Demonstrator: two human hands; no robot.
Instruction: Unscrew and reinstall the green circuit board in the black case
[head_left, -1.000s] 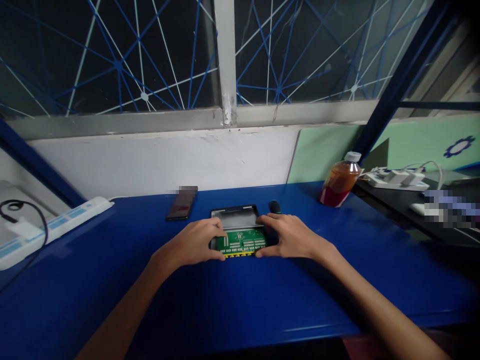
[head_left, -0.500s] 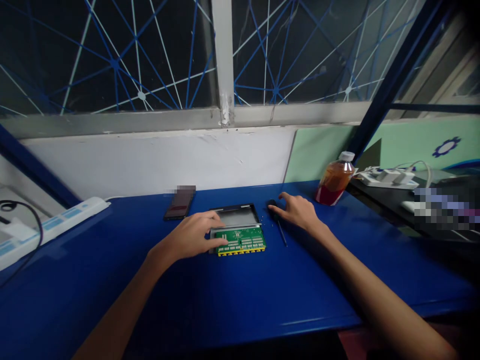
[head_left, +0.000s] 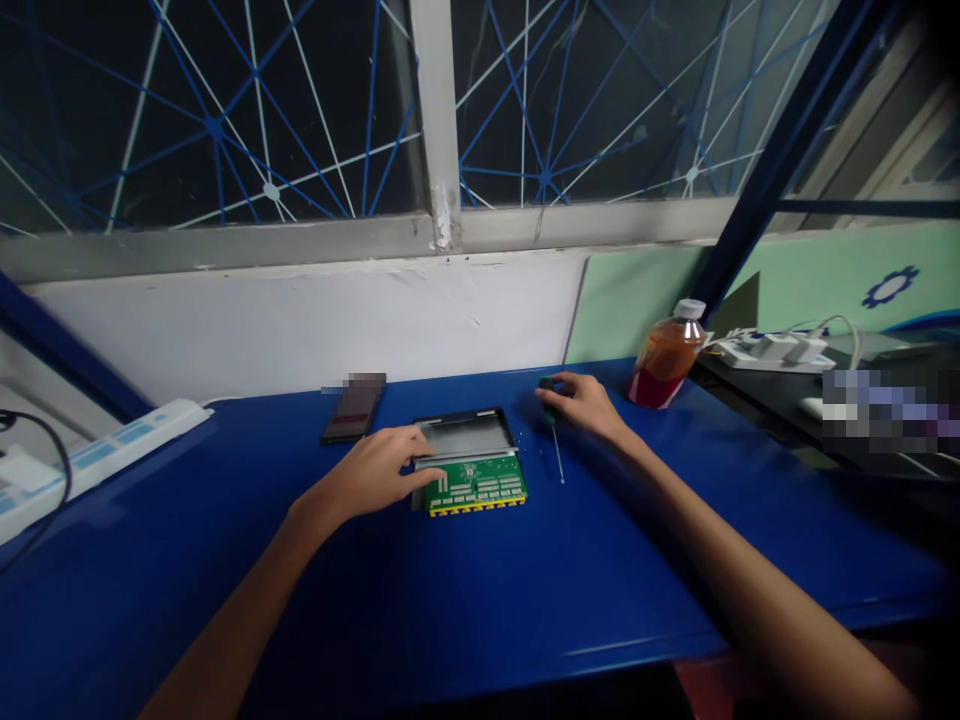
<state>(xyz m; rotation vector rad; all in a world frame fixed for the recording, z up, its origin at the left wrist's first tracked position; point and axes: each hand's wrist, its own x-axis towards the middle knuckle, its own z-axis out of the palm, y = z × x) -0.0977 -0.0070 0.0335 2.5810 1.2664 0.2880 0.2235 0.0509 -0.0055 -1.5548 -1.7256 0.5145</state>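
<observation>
Left of one green rectangular circuit board (head_left: pixel 480 482), one black slab phone (head_left: pixel 354 408) is lying; the left hand (head_left: pixel 379 468), fingers parted, is touching the board's left edge. Right of it, the right hand (head_left: pixel 585 402) is pinching one dark-handled metal screwdriver (head_left: pixel 556 440).

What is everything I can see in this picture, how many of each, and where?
Circuit board: one, green with yellow edge, centre table
Casing: one, black and grey, around and behind the board
Screwdriver: one, dark handle, right of the casing
Specks: a few, too small to identify, beside the casing
Phone-like slab: one, dark, behind left
Bottle: one, orange-red, white cap, behind right
Power strips: two, white, far left and far right
Table: one, blue, underneath
Window panes: several, dark, behind
Left hand: one, at casing's left edge
Right hand: one, on screwdriver
</observation>
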